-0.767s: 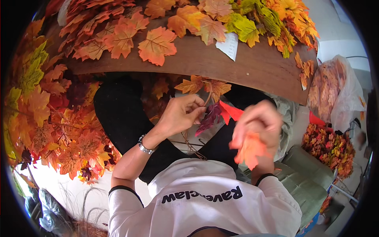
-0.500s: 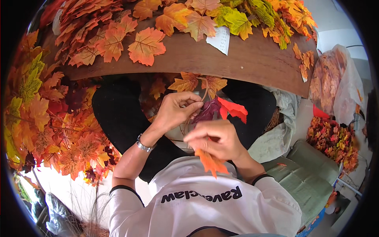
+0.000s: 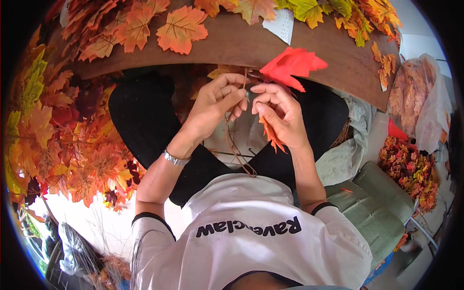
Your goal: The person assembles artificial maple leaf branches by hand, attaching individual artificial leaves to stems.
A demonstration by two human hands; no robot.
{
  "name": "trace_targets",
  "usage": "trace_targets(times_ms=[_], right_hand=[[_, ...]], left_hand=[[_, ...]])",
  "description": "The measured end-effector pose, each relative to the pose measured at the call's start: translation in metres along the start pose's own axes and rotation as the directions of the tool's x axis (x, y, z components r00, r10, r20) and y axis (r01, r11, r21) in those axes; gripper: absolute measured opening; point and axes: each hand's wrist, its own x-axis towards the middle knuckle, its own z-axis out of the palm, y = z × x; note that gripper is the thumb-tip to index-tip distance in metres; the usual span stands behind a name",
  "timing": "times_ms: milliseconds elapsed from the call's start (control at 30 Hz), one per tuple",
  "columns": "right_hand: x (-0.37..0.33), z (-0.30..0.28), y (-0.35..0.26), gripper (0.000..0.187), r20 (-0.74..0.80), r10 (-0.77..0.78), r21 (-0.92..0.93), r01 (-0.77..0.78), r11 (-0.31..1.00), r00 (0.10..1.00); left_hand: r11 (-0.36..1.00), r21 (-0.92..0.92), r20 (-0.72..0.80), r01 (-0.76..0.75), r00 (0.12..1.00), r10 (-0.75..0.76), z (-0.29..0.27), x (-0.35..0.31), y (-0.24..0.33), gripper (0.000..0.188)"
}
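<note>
Your left hand (image 3: pixel 212 104) pinches a thin brown wire stem (image 3: pixel 234 145) while your right hand (image 3: pixel 280 113) grips an orange fabric maple leaf (image 3: pixel 271 137) (bright red fabric leaf (image 3: pixel 292 65) just above), below the brown wooden worktop (image 3: pixel 241 46).

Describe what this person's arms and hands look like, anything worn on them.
Both forearms are bare. The left hand has a silver bracelet at its wrist; the right hand shows nothing worn. White short sleeves with dark trim cover the upper arms.
</note>
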Motion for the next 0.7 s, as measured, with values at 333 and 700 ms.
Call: trace_targets(times_ms=[333, 700], right_hand=[[-0.003, 0.008, 0.002, 0.015, -0.014, 0.004, 0.125, -0.002, 0.992, 1.0], [-0.005, 0.013, 0.004, 0.016, -0.041, 0.03, 0.208, -0.021, 0.978, 0.999]], left_hand=[[0.998, -0.062, 0.079, -0.008, 0.997, 0.012, 0.001, -0.002, 0.002, 0.016], [0.998, 0.06, 0.135, 0.023, 0.99, -0.031, -0.001, -0.004, 0.006, 0.011]])
